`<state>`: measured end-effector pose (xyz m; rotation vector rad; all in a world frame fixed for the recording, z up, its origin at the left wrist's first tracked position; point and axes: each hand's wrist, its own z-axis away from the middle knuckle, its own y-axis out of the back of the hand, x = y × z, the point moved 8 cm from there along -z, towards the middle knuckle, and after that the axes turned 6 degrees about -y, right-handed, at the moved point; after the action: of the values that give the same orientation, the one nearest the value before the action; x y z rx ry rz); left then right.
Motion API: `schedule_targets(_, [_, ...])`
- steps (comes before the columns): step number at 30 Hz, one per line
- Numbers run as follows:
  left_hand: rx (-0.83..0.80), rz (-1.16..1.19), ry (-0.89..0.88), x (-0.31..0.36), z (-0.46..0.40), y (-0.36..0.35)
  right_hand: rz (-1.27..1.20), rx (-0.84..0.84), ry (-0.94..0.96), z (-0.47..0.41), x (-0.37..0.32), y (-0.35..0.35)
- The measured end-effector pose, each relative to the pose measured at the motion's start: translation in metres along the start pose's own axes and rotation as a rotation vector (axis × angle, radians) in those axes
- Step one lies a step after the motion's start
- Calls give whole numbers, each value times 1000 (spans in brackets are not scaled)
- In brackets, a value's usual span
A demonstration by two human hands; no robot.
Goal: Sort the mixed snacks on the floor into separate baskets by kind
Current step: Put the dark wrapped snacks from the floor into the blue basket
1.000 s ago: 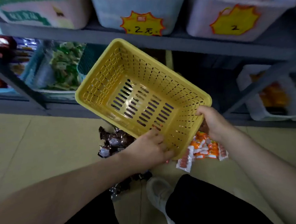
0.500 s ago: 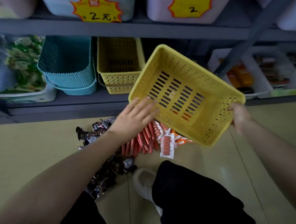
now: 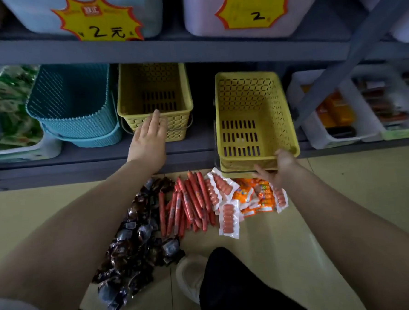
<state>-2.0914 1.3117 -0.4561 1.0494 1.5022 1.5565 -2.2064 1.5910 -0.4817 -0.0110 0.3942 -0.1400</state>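
My right hand grips the near rim of an empty yellow basket, which sits at the front edge of the bottom shelf. My left hand is stretched out with straight fingers; its fingertips reach the front rim of a second yellow basket on the shelf. On the floor below lie mixed snacks: dark wrapped packets at the left, red sausage sticks in the middle, white packs of small sausages, and orange packets at the right.
Stacked teal baskets stand left of the yellow one. A tub of green packets is at the far left, white tubs with snacks at the right. A diagonal shelf brace crosses at the right. My white shoe and dark knee are below.
The tilted yellow basket has come down level onto the shelf edge, still in my right hand. My left hand left its rim and moved up to the other yellow basket.
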Motion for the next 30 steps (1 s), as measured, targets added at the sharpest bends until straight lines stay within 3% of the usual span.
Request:
schedule_targets(3, [26, -7, 69, -11, -27, -6, 32, -79, 62, -19, -16, -27])
schedule_targets(6, [-5, -54, 94, -19, -46, -16, 375, -87, 315, -35, -43, -52])
schedule_targets(8, [7, -110, 86, -21, -55, -17, 836, 72, 706, -26, -66, -60])
schedule_targets(10, [18, -139, 73, -24, -62, -15, 1278, 282, 1313, 2, -78, -81])
schedule_targets(11, [14, -145, 70, -26, -65, -14, 1361, 320, 1522, 13, -75, -92])
schedule_targets(12, [13, -145, 69, -28, -66, -14, 1418, 315, 1617, 12, -72, -103])
schedule_targets(16, [58, -116, 52, -31, -71, -14, 1711, 235, 1590, -30, -65, -146])
schedule_targets(23, [115, -62, 11, -33, -74, -19, 1654, 346, 1672, -36, -71, -182])
schedule_targets(30, [136, 32, -25, -30, -71, -16, 1783, 379, 1584, -23, -61, -185])
